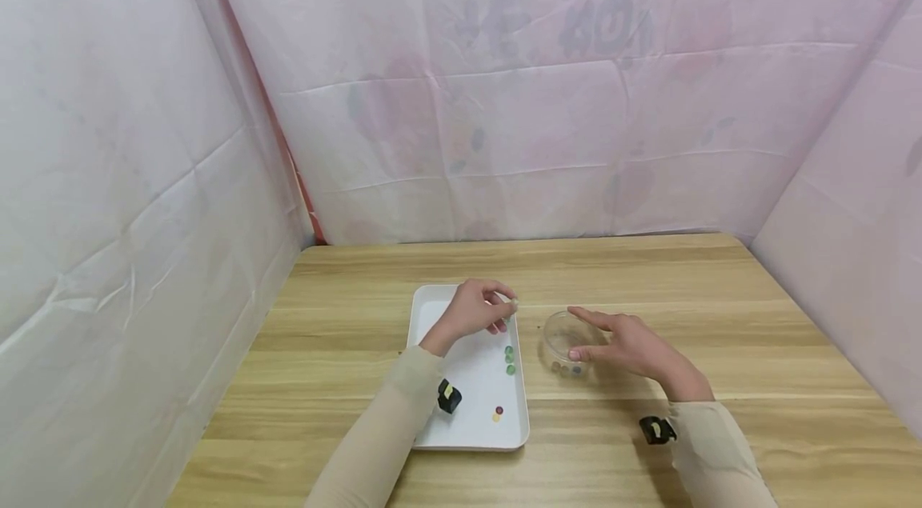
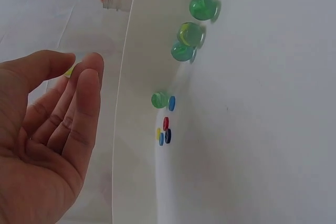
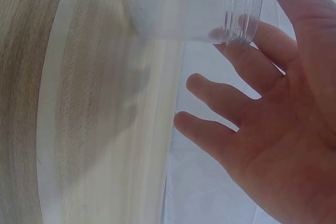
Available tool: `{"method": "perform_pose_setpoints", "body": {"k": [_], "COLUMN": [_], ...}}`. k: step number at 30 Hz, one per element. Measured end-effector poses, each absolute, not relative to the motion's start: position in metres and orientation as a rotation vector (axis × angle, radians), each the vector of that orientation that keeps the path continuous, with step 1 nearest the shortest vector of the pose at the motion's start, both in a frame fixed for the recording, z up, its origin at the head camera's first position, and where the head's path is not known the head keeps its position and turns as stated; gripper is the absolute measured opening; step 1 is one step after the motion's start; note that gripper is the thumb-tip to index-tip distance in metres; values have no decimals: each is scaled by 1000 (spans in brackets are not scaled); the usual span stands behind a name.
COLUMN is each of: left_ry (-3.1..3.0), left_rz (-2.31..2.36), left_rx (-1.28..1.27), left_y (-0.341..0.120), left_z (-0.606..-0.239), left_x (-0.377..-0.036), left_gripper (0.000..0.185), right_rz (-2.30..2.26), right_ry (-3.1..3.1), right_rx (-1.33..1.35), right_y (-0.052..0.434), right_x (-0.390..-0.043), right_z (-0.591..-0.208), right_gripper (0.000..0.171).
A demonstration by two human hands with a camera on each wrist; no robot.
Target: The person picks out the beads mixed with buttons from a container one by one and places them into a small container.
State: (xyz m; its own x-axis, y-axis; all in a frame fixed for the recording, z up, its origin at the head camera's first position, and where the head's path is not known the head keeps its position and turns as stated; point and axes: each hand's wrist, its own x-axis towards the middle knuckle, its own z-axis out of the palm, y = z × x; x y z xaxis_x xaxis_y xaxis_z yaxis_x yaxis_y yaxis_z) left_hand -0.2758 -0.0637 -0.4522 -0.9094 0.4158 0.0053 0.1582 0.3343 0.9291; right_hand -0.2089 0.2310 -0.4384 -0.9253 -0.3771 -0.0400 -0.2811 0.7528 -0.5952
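Note:
My left hand (image 1: 475,308) is over the right side of a white tray (image 1: 468,432). Between its thumb and fingertips it pinches a small yellowish-green marble (image 2: 69,71), mostly hidden by the fingers. Several green glass marbles (image 1: 509,359) lie along the tray's right wall. Small buttons, among them a red button (image 2: 166,123) and a blue button (image 2: 172,103), rest near them. My right hand (image 1: 627,344) holds a clear plastic jar (image 3: 178,9) by its open rim, thumb on the near side and fingers on the far side. A few small items (image 1: 565,369) show through its bottom.
The wooden table (image 1: 346,332) carries the tray, with the jar standing just right of it. A dark red button (image 1: 499,410) and a yellow button (image 1: 495,418) lie near the tray's front. White sheets (image 1: 461,132) enclose the table's back and sides.

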Motion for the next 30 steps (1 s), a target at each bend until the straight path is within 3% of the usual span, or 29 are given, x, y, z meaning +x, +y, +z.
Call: {"method": "perform_pose_setpoints", "body": {"k": [30], "left_ry": [2523], "left_rz": [1478], "left_rx": [663], "left_y": [-45], "left_z": [-442], "left_x": [-266], "left_gripper": [18], "right_rz": [-923], "right_ry": [2797], "right_rx": [-540], "right_y": [229], "right_x": [-210], "right_z": [-440], "right_gripper": [85]}}
